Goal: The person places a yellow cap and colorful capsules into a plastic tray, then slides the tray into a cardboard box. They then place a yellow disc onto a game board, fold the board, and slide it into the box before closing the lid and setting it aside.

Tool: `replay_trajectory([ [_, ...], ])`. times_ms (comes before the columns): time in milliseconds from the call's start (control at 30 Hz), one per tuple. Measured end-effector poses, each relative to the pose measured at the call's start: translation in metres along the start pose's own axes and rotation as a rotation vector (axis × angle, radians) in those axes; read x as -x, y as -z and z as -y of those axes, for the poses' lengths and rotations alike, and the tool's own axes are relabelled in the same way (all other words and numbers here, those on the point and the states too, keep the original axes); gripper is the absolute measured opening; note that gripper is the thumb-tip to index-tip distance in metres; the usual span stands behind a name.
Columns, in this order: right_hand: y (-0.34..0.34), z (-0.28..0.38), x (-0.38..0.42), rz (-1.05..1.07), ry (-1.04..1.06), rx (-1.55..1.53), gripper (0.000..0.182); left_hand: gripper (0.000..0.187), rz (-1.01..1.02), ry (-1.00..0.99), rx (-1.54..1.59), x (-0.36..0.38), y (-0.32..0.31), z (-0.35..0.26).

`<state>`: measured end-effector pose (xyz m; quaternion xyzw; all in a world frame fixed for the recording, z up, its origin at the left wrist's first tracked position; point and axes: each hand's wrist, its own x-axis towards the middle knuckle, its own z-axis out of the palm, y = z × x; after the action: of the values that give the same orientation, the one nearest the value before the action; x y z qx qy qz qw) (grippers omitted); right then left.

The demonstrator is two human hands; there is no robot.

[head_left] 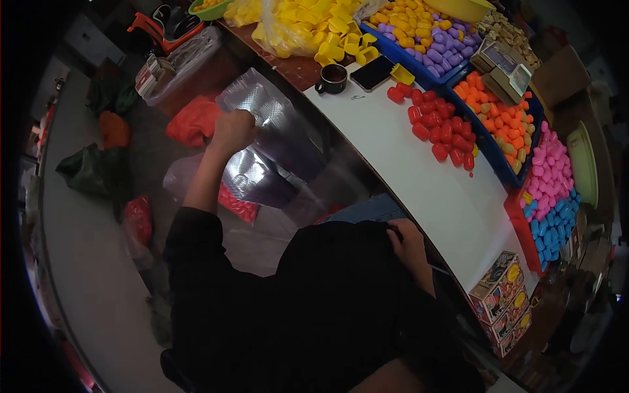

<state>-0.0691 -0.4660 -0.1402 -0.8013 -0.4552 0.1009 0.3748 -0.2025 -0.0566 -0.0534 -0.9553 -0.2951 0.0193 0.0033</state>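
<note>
My left hand [234,133] is stretched out low to the left, its fingers closed in a fist at a clear, textured plastic bag [288,141]. The shiny bag spreads on both sides of the fist; the exact grip is hidden. Beside the wrist is a crumpled red bag [190,123]. Below it lies a clear bag of small red pieces [237,204]. My right hand [409,245] rests by my lap near the white table's edge, fingers loosely bent and slightly apart, holding nothing visible.
On the white table [419,177] are glossy red plastic pieces [442,124], a phone [372,72], a dark cup [332,78] and stacked printed boxes [501,304]. Blue trays [419,69] of coloured pieces line its far side. Yellow scoops [314,26] are heaped at the back.
</note>
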Motion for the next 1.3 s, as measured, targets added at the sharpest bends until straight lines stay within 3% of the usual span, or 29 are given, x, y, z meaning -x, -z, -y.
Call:
replay_trajectory([
  [67, 0.005, 0.004, -0.007, 0.037, -0.012, -0.035, 0.017, 0.014, -0.144, -0.186, -0.079, -0.005, -0.012, 0.012],
  [200, 0.012, -0.004, -0.013, -0.037, -0.02, 0.013, 0.017, 0.015, -0.347, -0.202, 0.02, 0.001, 0.023, 0.019],
  [267, 0.018, -0.002, -0.015, -0.04, -0.045, -0.056, 0.02, 0.016, -0.762, -0.271, 0.123, 0.002, 0.056, 0.015],
  [300, 0.02, 0.001, -0.018, -0.052, -0.053, -0.062, 0.02, 0.016, -0.76, -0.286, 0.119, 0.005, 0.065, 0.006],
  [367, 0.026, 0.015, -0.026, -0.096, -0.014, -0.065, 0.024, 0.021, -0.632, -0.165, 0.904, 0.012, 0.074, -0.029],
  [400, 0.03, 0.027, -0.033, -0.105, -0.02, -0.068, 0.024, 0.024, -0.577, -0.267, 1.168, 0.011, 0.066, -0.055],
  [467, 0.037, 0.048, -0.049, -0.395, 0.068, -0.048, 0.028, 0.022, -0.118, -0.044, 1.813, 0.016, 0.035, -0.109],
  [500, 0.044, 0.047, -0.051, -0.407, 0.062, -0.049, 0.028, 0.021, 0.195, 0.145, 2.026, 0.017, 0.03, -0.144],
  [533, 0.049, 0.045, -0.052, -0.377, 0.09, 0.111, 0.03, 0.021, 0.605, -0.152, 2.183, 0.006, -0.006, -0.155],
  [600, 0.052, 0.028, -0.045, -0.359, 0.092, 0.272, 0.032, 0.018, 1.052, -0.05, 1.923, -0.004, -0.023, -0.192],
  [667, 0.045, -0.008, -0.022, -0.07, -0.029, 0.277, 0.037, 0.02, 0.579, -0.484, 1.369, -0.05, -0.025, -0.202],
  [733, 0.059, -0.013, -0.011, 0.011, -0.103, 0.324, 0.037, 0.028, -0.13, -0.503, 0.821, -0.123, -0.014, -0.2],
  [767, 0.063, -0.014, -0.007, 0.103, -0.164, 0.36, 0.037, 0.03, -0.309, -0.409, 0.504, -0.159, -0.01, -0.195],
  [833, 0.063, -0.022, -0.003, 0.093, -0.202, 0.319, 0.037, 0.026, -0.223, -0.347, 0.127, -0.213, -0.008, -0.168],
  [867, 0.064, -0.026, -0.003, 0.09, -0.224, 0.29, 0.037, 0.026, -0.22, -0.351, 0.119, -0.215, 0.001, -0.162],
  [933, 0.068, -0.03, -0.005, 0.06, -0.225, 0.265, 0.037, 0.023, -0.286, -0.112, 0.142, -0.2, 0.021, -0.15],
  [967, 0.068, -0.03, -0.006, 0.031, -0.228, 0.249, 0.037, 0.023, -0.278, -0.104, 0.13, -0.188, 0.021, -0.144],
  [1033, 0.068, -0.031, -0.008, 0.025, -0.229, 0.23, 0.038, 0.026, -0.249, 0.158, 0.383, -0.164, 0.019, -0.133],
  [1133, 0.067, -0.032, -0.011, 0.014, -0.222, 0.23, 0.04, 0.03, -0.188, 0.027, 0.48, -0.174, -0.087, -0.057],
  [1167, 0.066, -0.032, -0.012, 0.015, -0.215, 0.23, 0.04, 0.03, -0.189, 0.039, 0.485, -0.168, -0.083, -0.063],
  [1233, 0.065, -0.031, -0.012, 0.044, -0.2, 0.252, 0.039, 0.036, 0.063, 0.302, 0.936, -0.153, -0.068, -0.086],
  [1300, 0.064, -0.028, -0.011, 0.066, -0.187, 0.274, 0.039, 0.036, 0.063, 0.321, 1.089, -0.15, -0.08, -0.085],
])
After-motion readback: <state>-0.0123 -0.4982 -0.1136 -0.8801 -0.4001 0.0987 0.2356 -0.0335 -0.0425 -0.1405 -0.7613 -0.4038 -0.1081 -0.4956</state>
